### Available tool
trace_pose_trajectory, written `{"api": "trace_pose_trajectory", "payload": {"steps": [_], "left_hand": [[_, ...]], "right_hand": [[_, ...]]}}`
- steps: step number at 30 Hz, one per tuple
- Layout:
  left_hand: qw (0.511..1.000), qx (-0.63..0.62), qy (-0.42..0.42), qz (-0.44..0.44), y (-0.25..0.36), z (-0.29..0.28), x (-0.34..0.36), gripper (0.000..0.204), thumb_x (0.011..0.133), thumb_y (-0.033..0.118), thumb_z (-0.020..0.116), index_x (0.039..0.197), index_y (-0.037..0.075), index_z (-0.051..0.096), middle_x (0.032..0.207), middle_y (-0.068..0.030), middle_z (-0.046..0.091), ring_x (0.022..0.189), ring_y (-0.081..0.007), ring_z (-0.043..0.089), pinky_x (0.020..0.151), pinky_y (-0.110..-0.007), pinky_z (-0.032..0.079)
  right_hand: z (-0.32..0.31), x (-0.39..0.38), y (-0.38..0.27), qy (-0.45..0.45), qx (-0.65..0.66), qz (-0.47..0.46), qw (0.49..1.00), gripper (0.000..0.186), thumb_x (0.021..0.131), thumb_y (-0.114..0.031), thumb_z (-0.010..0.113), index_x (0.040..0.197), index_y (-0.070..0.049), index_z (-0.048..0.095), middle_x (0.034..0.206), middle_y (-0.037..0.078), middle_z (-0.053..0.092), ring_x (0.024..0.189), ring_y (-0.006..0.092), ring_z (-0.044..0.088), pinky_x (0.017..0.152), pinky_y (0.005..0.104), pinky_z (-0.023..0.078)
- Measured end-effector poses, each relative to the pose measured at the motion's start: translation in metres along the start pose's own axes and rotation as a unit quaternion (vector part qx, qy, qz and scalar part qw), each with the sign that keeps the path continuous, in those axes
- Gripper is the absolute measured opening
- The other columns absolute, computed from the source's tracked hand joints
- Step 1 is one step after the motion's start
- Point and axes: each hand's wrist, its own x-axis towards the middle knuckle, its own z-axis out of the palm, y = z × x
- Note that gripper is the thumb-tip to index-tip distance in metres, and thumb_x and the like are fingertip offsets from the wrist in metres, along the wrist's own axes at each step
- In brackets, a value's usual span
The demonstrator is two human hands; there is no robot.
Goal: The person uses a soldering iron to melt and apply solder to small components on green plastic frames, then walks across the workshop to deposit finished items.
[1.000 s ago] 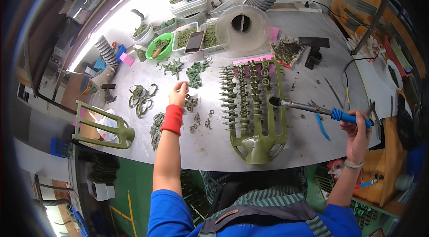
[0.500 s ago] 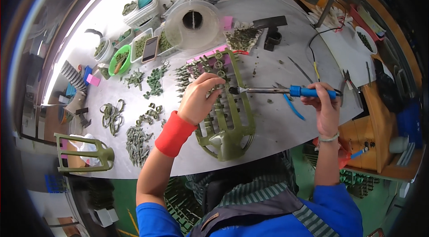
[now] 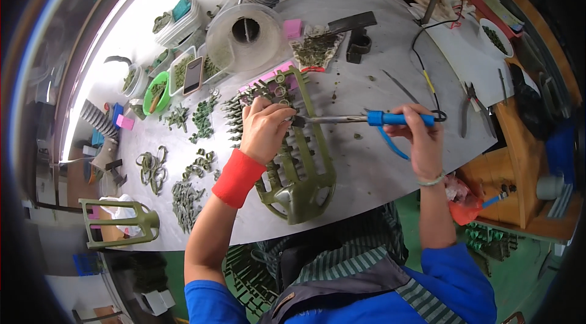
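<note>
My right hand [image 3: 418,138] grips a blue-handled iron [image 3: 390,119] with a long metal shaft. Its dark, broad tip reaches the olive plastic rack [image 3: 294,196] beside my left fingertips. My left hand [image 3: 265,128], a red band on its wrist, is over the rack with fingers curled and pressed together; what they hold is hidden. Rows of small green parts [image 3: 234,117] line the rack, with a pink foam block behind it. Loose green pieces [image 3: 201,162] and a pile of grayer ones [image 3: 186,205] lie to the left.
A second rack [image 3: 143,223] stands at the left edge. Tubs of parts, a green bowl [image 3: 159,101], a phone [image 3: 193,75], a clear funnel hood [image 3: 226,37] and a hose line the back. Pliers [image 3: 467,104], a file, a cable and a white board [image 3: 464,73] are at the right.
My left hand has moved up and right from the loose pieces onto the rack. My right hand has carried the iron leftward to meet it. The whole view has shifted with my head.
</note>
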Motion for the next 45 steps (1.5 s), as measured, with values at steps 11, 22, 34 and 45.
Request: {"api": "trace_pose_trajectory", "payload": {"steps": [11,22,34,45], "left_hand": [[0.937,-0.225,0.151,-0.22,-0.09,-0.045,-0.039,0.011,0.09,0.007,0.062,0.099,0.001,0.066,0.089,-0.0042,0.068,0.078,-0.0091,0.061,0.071,-0.024,0.05],[0.935,-0.1,0.142,-0.311,-0.152,-0.027,-0.142,0.022,0.08,0.004,0.067,0.103,0.006,0.068,0.099,-0.0078,0.064,0.088,-0.0248,0.065,0.078,-0.035,0.053],[0.999,-0.032,0.019,0.017,0.031,-0.017,-0.025,0.028,0.073,0.006,0.071,0.1,0.012,0.069,0.103,-0.0005,0.067,0.103,-0.0229,0.052,0.091,-0.038,0.038],[0.999,0.035,-0.011,0.036,0.026,-0.006,-0.018,0.029,0.07,0.006,0.07,0.098,0.012,0.071,0.103,0.0012,0.068,0.101,-0.0224,0.052,0.088,-0.038,0.037]], "right_hand": [[-0.027,-0.015,-0.028,0.063,-0.04,0.006,0.997,0.022,0.092,-0.02,0.059,0.093,0.002,0.062,0.083,0.01,0.065,0.061,0.0173,0.066,0.059,0.0277,0.055],[-0.017,-0.026,-0.037,0.073,-0.059,-0.003,0.996,0.022,0.092,-0.021,0.06,0.091,0.001,0.064,0.083,0.009,0.066,0.062,0.0167,0.066,0.059,0.0274,0.056],[-0.012,-0.021,-0.023,0.013,-0.054,-0.012,0.998,0.023,0.094,-0.019,0.058,0.093,0.003,0.064,0.083,0.011,0.067,0.065,0.0191,0.068,0.063,0.0295,0.058],[-0.004,-0.017,-0.015,0.002,-0.026,0.009,1.0,0.022,0.095,-0.018,0.057,0.095,0.003,0.063,0.085,0.01,0.067,0.067,0.0188,0.068,0.062,0.0291,0.057]]}}
